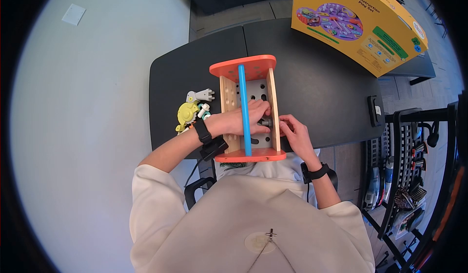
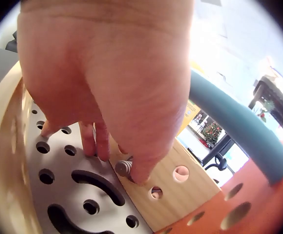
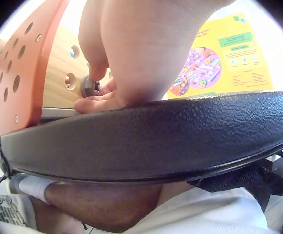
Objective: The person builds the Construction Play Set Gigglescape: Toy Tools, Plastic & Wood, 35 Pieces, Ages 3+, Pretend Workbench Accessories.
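A wooden toolbox with orange ends (image 1: pixel 243 67) and a blue bar handle (image 1: pixel 244 107) stands at the near table edge. My left hand (image 1: pixel 231 122) reaches under the bar into it. There its thumb and a finger pinch a grey threaded bolt (image 2: pixel 124 168) that sticks through the wooden side panel (image 2: pixel 190 187). The other fingers point down over the grey perforated base (image 2: pixel 63 165). Outside that panel, my right hand (image 1: pixel 298 136) pinches the bolt's round grey head (image 3: pixel 87 87) between thumb and fingers. A hole shows beside the head.
Left of the toolbox lie a yellow toy saw (image 1: pixel 187 113), a white toy piece (image 1: pixel 200 95) and small white and teal parts. A large yellow box (image 1: pixel 341 29) stands at the table's back right. A black device (image 1: pixel 374 111) sits at the right edge, near a rack.
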The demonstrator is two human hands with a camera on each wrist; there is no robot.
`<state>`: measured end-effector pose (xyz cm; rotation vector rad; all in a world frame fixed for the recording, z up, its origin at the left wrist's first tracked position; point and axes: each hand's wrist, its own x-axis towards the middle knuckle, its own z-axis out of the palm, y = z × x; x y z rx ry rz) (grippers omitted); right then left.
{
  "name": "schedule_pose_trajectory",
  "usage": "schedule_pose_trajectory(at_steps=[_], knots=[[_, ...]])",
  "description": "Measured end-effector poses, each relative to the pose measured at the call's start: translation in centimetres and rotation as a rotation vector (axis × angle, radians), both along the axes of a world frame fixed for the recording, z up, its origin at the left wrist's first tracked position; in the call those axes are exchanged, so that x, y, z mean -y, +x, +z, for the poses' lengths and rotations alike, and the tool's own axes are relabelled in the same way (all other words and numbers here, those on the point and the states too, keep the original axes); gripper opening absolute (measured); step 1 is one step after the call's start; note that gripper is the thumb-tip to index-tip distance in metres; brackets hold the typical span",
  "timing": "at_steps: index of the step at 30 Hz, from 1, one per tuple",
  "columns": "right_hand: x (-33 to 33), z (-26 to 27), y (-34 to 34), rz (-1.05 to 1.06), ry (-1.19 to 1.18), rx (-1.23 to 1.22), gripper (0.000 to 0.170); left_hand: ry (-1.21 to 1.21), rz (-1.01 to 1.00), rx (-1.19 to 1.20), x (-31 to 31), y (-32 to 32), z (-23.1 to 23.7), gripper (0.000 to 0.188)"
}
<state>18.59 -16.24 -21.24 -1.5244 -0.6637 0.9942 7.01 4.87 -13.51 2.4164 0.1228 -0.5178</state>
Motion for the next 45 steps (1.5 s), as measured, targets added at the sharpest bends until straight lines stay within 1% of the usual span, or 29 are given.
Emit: schedule_pose_trajectory(at_steps=[4, 6, 11, 16, 25, 27, 31, 36, 40, 42, 43, 45], knots=[[0.0, 0.2, 0.0, 0.002, -0.004, 0.003, 0.026, -0.005, 0.051, 0.017, 0.2, -0.3, -1.2, 0.036], [0.0, 0.2, 0.0, 0.004, -0.006, -0.002, 0.026, -0.001, -0.017, 0.035, -0.2, -0.4, -1.8, 0.036], [0.0, 0.0, -0.1, 0.002, 0.004, -0.009, 0.026, -0.004, -0.016, 0.016, -0.1, -0.2, -0.6, 0.039], [-0.1, -0.1, 0.1, -0.002, 0.007, -0.009, 0.025, -0.009, 0.009, 0.038, 0.0, -0.1, -1.4, 0.038], [-0.1, -0.1, 0.0, -0.004, 0.004, -0.004, 0.025, 0.015, -0.024, 0.036, 0.0, -0.2, -1.4, 0.035], [-0.1, -0.1, 0.0, -0.006, 0.006, -0.005, 0.025, 0.039, -0.040, 0.105, 0.0, -0.3, -1.6, 0.035], [-0.2, -0.1, 0.0, -0.002, -0.001, -0.001, 0.026, 0.064, -0.050, 0.104, 0.0, -0.2, -1.3, 0.035], [-0.1, -0.4, 0.1, 0.003, -0.010, 0.017, 0.025, 0.067, -0.026, 0.167, 0.1, -0.3, -1.8, 0.032], [-0.2, -0.2, 0.0, -0.002, -0.012, -0.003, 0.024, 0.083, -0.006, 0.168, 0.3, -0.5, -0.9, 0.032], [-0.2, -0.1, 0.2, 0.007, -0.019, 0.009, 0.024, 0.200, -0.056, 0.151, 0.4, -0.6, -0.1, 0.037], [-0.2, -0.1, 0.2, 0.015, -0.025, 0.014, 0.024, 0.201, -0.049, 0.156, 0.3, -0.9, -0.3, 0.037], [-0.2, -0.4, 0.3, 0.035, -0.025, 0.012, 0.024, 0.219, -0.091, 0.270, -0.1, -1.6, -0.9, 0.040]])
